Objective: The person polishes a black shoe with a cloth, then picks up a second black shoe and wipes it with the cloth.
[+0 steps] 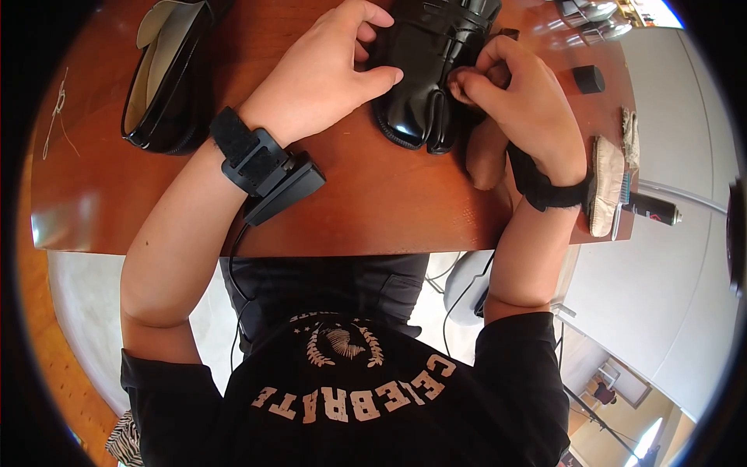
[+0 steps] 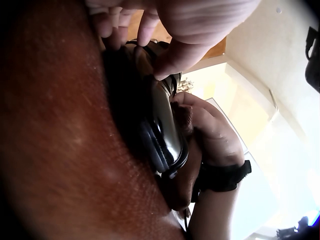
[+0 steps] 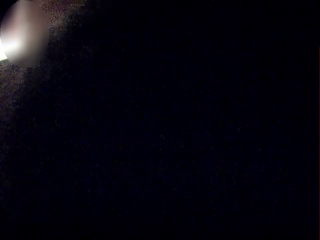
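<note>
A glossy black split-toe shoe lies on the table with its toe toward the person. Along its left side is my left hand, thumb tip and index finger at the upper, the other fingers loosely bent. On the other side my right hand pinches a brown piece of cloth-like material close to the toe split. Its rounded end hangs below that hand; whether it is cloth or a brush I cannot tell. The left wrist view shows the shoe from the toe, with the left thumb on its upper. The right wrist view is almost wholly dark.
Another black shoe with a pale lining stands at the left. A thin string lies farther left. On the right are a small black cylinder, a beige cloth pad and a black spray can near the table's edge.
</note>
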### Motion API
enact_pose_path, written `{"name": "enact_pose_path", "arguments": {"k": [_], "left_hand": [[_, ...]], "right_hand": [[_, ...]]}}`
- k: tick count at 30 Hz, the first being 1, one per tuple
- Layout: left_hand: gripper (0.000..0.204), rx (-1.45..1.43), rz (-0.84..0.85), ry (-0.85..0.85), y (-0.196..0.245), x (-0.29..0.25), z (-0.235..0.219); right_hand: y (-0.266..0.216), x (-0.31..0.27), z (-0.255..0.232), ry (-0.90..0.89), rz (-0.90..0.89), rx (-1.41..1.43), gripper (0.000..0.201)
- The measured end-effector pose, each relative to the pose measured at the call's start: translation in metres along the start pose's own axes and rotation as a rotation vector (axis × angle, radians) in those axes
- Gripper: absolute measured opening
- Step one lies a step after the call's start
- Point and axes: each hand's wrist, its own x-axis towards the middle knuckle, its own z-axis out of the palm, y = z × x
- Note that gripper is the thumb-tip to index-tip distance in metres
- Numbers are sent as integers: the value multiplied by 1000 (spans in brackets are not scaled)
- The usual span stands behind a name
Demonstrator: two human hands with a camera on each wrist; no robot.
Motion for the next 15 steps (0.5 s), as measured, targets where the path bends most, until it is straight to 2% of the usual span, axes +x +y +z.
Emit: {"name": "enact_pose_path", "arguments": {"k": [4,15], "left_hand": [[53,4,0,4,0,0,1],[52,-39,-4,-2,0,0,2]], "right_hand": [[14,8,4,91,-19,63,32],[12,8,1,15,-17,88,35]]}}
